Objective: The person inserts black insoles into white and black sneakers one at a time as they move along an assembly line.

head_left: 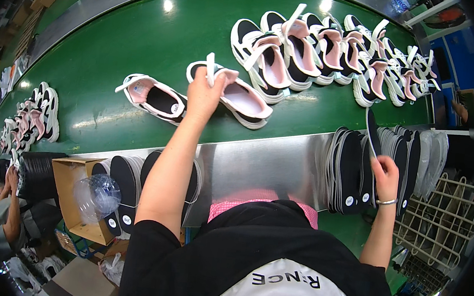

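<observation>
My left hand [206,91] is closed on the tongue and strap of a white, black and pink shoe [246,104] lying on the green belt [126,52]. A pale inner sole shows inside that shoe. To its left lies a similar shoe [156,98], with a black insole bearing a round white label in it. In my right hand [385,175] is a thin black insole [372,131], pinched at its lower end and tilted upright. It is just above the stacked black insoles [344,170] at the belt's near edge.
Several similar shoes [300,51] stand in rows at the far right, and more shoes [39,115] at the left. A cardboard box [73,192] with clear plastic and further insoles [127,177] sits near left. A wire rack [441,219] stands at right; a co-worker's arm [12,212] shows at left.
</observation>
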Demonstrator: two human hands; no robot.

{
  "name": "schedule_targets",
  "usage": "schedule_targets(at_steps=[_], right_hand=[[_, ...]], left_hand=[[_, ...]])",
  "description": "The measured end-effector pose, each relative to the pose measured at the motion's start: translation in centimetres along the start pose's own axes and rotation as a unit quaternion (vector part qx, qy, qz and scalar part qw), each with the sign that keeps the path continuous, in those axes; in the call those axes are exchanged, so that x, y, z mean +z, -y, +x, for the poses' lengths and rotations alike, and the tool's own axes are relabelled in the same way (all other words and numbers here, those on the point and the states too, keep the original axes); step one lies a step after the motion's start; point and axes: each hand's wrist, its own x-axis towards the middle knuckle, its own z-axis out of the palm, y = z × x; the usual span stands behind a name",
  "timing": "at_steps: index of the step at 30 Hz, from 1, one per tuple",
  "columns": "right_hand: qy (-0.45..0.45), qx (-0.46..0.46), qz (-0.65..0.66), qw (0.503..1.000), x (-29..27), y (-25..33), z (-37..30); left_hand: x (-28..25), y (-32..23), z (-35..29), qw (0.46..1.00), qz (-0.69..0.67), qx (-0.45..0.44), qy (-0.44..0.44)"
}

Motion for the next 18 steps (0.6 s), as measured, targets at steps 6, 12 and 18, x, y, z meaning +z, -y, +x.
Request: schedule_targets(at_steps=[6, 12, 18], right_hand=[[0.425, -0.138, 0.042, 0.894, 9.7, 15.1, 5.4], [0.236, -0.342, -0.317, 0.852, 23.1, 19.7, 6.8], [0.233, -0.354, -0.442, 0.790, 18.6, 20.0, 4.8]], left_hand=[[-0.6, 0.7, -0.5, 0.995, -0.047, -0.083, 0.029], [1.1, 1.1, -0.7, 0.999, 0.031, -0.021, -0.026], [1.4, 2.4, -1.0, 0.996, 0.036, -0.012, -0.078]])
